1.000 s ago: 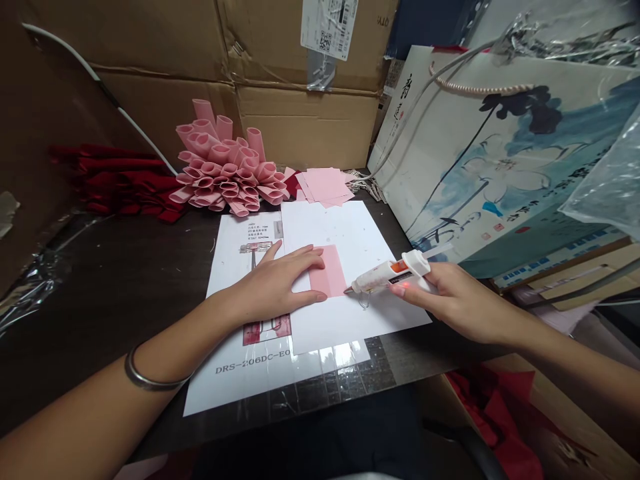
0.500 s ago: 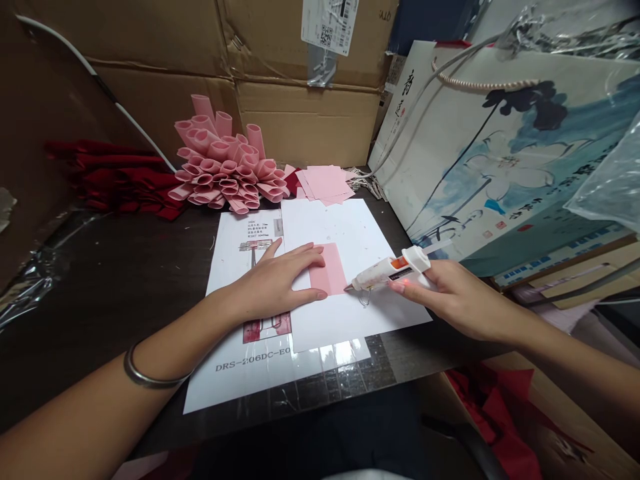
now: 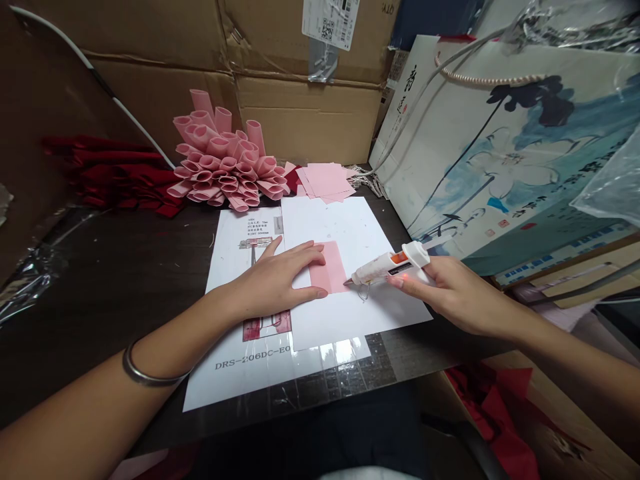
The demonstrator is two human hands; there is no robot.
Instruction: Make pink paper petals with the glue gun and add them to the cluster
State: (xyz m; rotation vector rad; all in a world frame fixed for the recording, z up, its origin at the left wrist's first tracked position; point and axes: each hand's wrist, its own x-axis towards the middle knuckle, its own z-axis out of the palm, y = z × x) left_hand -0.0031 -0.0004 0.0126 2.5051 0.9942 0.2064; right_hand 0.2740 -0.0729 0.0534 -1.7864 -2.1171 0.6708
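Observation:
My left hand (image 3: 275,281) lies flat, fingers stretched out, pressing a small pink paper square (image 3: 330,267) onto a white sheet (image 3: 350,313). My right hand (image 3: 445,290) grips a white glue gun (image 3: 393,265) with an orange label. Its nozzle touches the lower right corner of the pink square. A silver bangle sits on my left wrist.
A pile of rolled pink paper cones (image 3: 223,163) and a stack of pink squares (image 3: 325,180) lie behind the sheets. Red paper pieces (image 3: 110,177) lie at the left. Cardboard boxes (image 3: 300,100) stand at the back; a painted gift bag (image 3: 505,147) leans at the right. A printed sheet (image 3: 240,373) lies underneath.
The glue gun's nozzle has crept slightly up along the pink square's right edge. My left hand has kept still on the paper.

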